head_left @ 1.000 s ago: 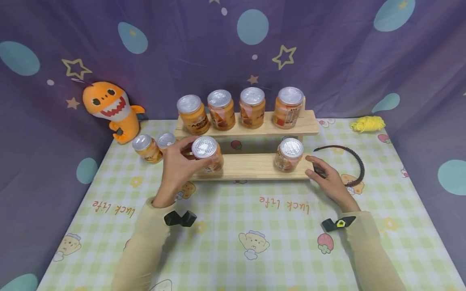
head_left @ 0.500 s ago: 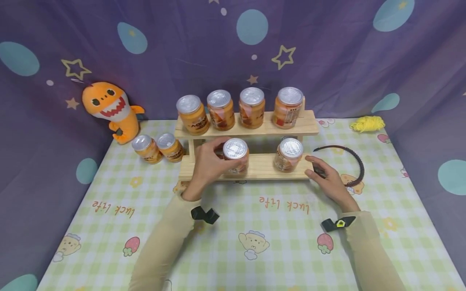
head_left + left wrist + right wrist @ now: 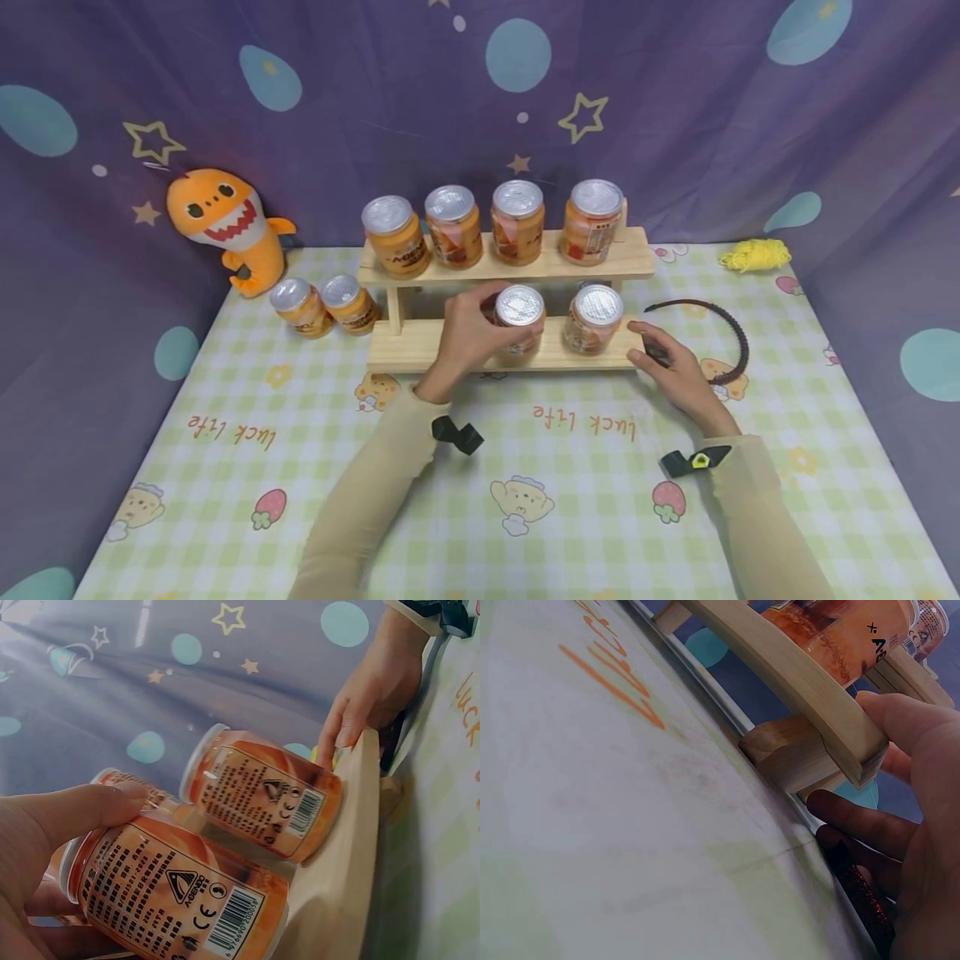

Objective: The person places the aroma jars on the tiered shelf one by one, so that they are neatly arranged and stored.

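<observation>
My left hand [image 3: 468, 329] grips a clear jar [image 3: 521, 307] with orange contents and a silvery lid, thumb in front and fingers behind. The jar is over the lower board of a two-step wooden shelf [image 3: 412, 346]; whether it touches the board I cannot tell. In the left wrist view the held jar [image 3: 172, 892] shows its barcode label, close beside another jar [image 3: 262, 795] standing on the same board. My right hand [image 3: 678, 371] holds the right end of the lower board. In the right wrist view the thumb lies against the board's end [image 3: 840, 727], other fingers below it.
Several matching jars [image 3: 517, 223] stand along the upper board. Two more jars [image 3: 348, 305] are on the checked tablecloth [image 3: 465, 533] left of the shelf. An orange shark plush [image 3: 225, 221] leans at back left. A dark headband [image 3: 738, 333] and yellow yarn [image 3: 756, 255] lie to the right.
My left hand has carried the jar rightward along the lower board, from its left end to near the other jar there. My right hand has stayed at the board's end.
</observation>
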Demonstrator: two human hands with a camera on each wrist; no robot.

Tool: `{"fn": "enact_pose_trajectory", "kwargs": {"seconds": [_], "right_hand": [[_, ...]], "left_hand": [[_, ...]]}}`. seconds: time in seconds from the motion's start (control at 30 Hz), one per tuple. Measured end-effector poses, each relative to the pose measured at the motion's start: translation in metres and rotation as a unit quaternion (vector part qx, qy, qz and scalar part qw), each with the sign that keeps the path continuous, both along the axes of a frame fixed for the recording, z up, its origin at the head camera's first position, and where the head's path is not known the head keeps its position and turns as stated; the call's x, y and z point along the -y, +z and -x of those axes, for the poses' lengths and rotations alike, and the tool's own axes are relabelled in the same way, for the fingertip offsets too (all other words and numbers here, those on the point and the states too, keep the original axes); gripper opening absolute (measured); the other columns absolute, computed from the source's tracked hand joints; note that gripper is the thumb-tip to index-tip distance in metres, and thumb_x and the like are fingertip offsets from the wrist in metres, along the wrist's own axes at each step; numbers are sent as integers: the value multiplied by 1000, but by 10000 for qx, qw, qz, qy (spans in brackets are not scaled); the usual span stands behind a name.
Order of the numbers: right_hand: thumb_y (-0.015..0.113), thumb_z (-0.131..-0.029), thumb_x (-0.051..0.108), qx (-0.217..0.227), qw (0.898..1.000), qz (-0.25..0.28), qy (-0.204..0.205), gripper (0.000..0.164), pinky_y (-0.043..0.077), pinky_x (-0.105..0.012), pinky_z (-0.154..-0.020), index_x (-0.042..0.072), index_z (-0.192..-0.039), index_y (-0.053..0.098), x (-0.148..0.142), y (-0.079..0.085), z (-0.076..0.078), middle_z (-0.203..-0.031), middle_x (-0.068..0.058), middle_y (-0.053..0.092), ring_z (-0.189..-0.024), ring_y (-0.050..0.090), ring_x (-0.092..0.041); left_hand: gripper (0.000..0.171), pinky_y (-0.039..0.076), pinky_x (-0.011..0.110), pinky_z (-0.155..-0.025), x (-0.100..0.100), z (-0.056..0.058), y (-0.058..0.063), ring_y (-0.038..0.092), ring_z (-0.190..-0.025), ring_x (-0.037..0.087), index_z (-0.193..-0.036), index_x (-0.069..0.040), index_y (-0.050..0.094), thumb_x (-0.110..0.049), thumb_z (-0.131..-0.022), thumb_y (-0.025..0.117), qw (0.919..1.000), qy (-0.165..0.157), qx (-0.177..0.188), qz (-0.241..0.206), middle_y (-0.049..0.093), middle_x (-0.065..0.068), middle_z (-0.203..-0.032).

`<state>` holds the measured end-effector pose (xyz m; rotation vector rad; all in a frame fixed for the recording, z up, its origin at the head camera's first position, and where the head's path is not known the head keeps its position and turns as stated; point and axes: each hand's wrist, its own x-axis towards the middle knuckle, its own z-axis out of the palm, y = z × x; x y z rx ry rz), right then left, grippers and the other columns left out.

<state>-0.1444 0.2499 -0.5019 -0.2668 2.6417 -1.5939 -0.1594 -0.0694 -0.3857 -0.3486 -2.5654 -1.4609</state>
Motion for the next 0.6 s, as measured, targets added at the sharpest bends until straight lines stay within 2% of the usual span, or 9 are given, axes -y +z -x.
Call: {"fn": "enact_pose_trajectory", "kwargs": {"seconds": [0.37,0.6], "right_hand": [[62,-100,24,-20,10000,-81,5,49,37,-3,-94,15,-147,50,0,0,0,-147,-16,54,-110,47,21],[62,-100,23,-52,10000,-60,-11,48,37,-2,-93,15,-146,51,0,1,-1,-147,-16,55,-109,48,21]], "left_hand": [[58,59,35,-79,-13,5,-10,75,-89,24,-115,-7,73,-29,-65,94,9999,0,33,121,78,12,-102],[59,59,39,-82,-16,6,-13,74,-91,26,-116,-8,73,-29,-65,94,9998,28,6,181,77,13,-103]]}}
